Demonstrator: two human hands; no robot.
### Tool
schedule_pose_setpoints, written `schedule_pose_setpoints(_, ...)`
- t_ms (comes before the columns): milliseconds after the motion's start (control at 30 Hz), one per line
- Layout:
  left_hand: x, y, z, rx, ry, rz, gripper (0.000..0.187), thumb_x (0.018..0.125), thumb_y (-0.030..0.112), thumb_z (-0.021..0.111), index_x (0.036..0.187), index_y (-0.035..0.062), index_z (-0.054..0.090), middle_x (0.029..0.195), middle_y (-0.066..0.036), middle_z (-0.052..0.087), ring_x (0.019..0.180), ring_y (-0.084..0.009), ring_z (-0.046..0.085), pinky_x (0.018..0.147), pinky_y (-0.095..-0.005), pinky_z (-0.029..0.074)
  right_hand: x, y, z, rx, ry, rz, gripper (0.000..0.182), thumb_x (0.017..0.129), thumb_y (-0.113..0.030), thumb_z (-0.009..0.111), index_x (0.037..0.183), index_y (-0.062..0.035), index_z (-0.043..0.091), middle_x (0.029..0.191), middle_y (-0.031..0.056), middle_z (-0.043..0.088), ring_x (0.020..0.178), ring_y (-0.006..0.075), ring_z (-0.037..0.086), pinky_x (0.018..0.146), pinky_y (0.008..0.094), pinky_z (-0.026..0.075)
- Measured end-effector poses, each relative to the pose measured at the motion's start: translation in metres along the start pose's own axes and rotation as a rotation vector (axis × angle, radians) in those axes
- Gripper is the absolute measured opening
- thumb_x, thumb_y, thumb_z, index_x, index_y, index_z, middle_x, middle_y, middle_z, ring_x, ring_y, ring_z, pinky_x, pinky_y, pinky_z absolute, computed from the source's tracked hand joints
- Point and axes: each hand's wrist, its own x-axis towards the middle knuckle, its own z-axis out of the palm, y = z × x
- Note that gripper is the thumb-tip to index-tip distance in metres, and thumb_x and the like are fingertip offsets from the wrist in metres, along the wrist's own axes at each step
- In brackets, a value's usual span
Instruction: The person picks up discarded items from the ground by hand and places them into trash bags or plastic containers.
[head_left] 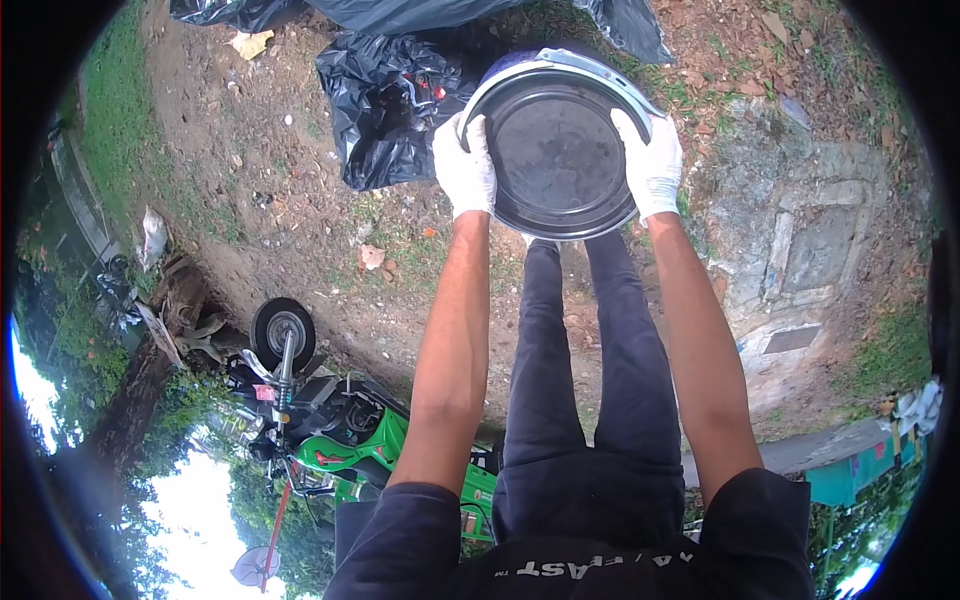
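Observation:
Both my hands wear white gloves and hold a round, shallow black pan-like thing (560, 145) with a pale raised rim out in front of me. My left hand (465, 170) grips its left edge, the thumb over the rim. On the opposite edge, my right hand (652, 165) holds on in the same way. Something bluish-purple shows behind its far rim; I cannot make out whether it is part of the same object. Just left of the pan-like thing lies an open black plastic bag (385, 110) with small bits of litter showing inside.
More black plastic bags (400, 12) lie at the top. A green motorbike (350, 440) stands at the lower left near a tree trunk (135, 395). To the right, a concrete slab (820, 240) is set in the dirt. Leaves and scraps dot the ground.

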Motion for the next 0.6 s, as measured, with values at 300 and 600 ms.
schedule_pose_setpoints(300, 0.01, -0.017, 0.005, 0.041, -0.014, 0.087, 0.04, 0.105, 0.034, 0.064, 0.124, -0.0007, 0.068, 0.11, -0.017, 0.074, 0.097, -0.0271, 0.07, 0.092, -0.0372, 0.053, -0.011, 0.007, 0.012, 0.105, 0.08, 0.047, 0.053, 0.085, -0.044, 0.086, 0.105, 0.0013, 0.068, 0.102, 0.016, 0.06, 0.098, 0.0335, 0.062, 0.089, 0.0443, 0.049)
schedule_pose_setpoints(600, 0.007, -0.013, -0.001, 0.077, -0.147, -0.179, 0.061, 0.111, 0.05, 0.041, 0.125, -0.0007, 0.071, 0.115, -0.027, 0.073, 0.108, -0.038, 0.069, 0.096, -0.0439, 0.05, -0.016, 0.0, 0.012, -0.093, 0.077, 0.238, 0.076, 0.081, -0.064, 0.081, 0.111, 0.0036, 0.062, 0.111, 0.0217, 0.063, 0.106, 0.0356, 0.063, 0.096, 0.0465, 0.049)
